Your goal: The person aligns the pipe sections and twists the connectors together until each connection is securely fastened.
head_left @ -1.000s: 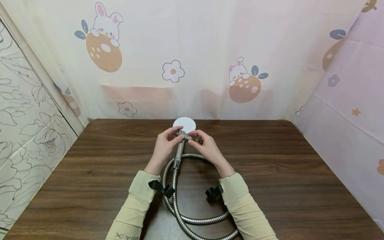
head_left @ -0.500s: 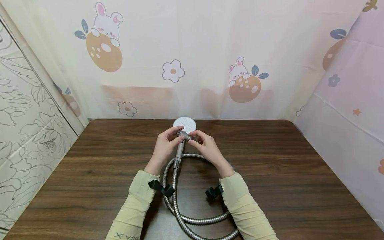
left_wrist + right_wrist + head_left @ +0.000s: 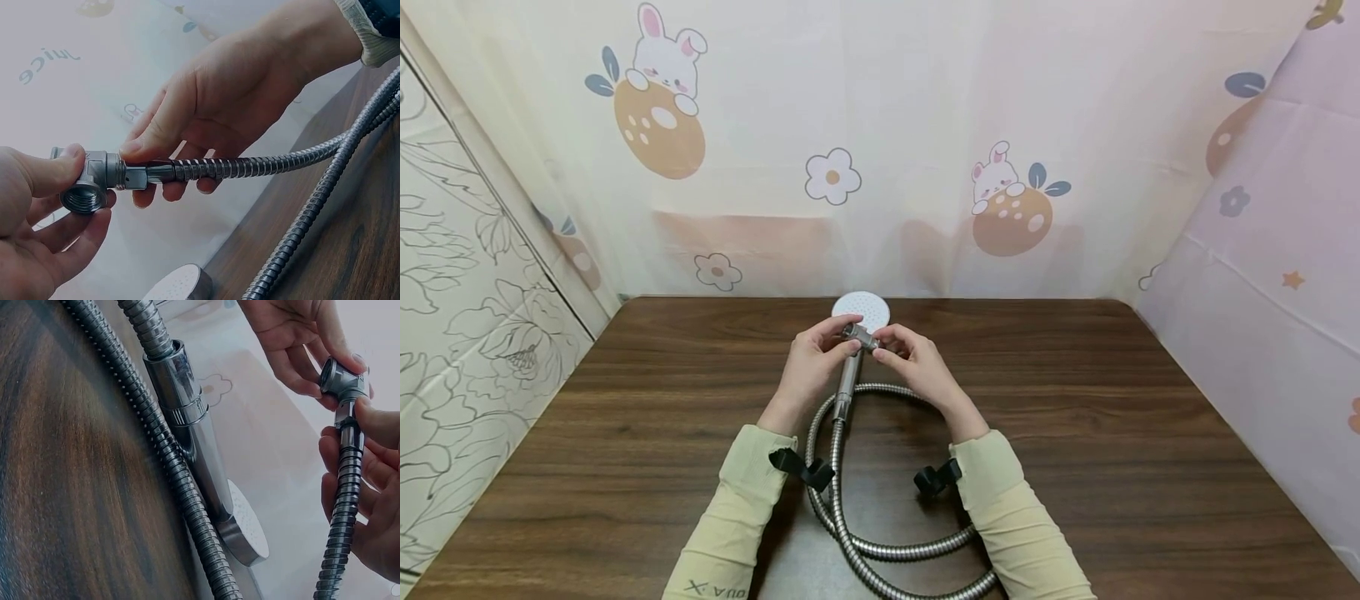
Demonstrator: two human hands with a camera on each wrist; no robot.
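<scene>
My left hand (image 3: 808,362) pinches a silver T-shaped pipe fitting (image 3: 95,167) between thumb and fingers. Its threaded open mouth shows in the left wrist view. My right hand (image 3: 925,371) grips the end of a ribbed metal shower hose (image 3: 262,165), thumb at the metal nut (image 3: 135,177). That nut sits in line with the fitting's threaded side outlet, right up against it. Both hands are raised over the far part of the table, in front of a hand shower (image 3: 847,379) with a round white spray face (image 3: 861,307).
Dark wood-grain table (image 3: 1112,442) lies under everything. The hose loops (image 3: 917,553) over it between the forearms, its other end joined to the shower handle (image 3: 203,462). A printed curtain (image 3: 910,108) hangs behind the far table edge.
The fingertips of my left hand have shifted slightly to the right on the fitting. Both hands keep their holds, and the shower and hose loops stay put.
</scene>
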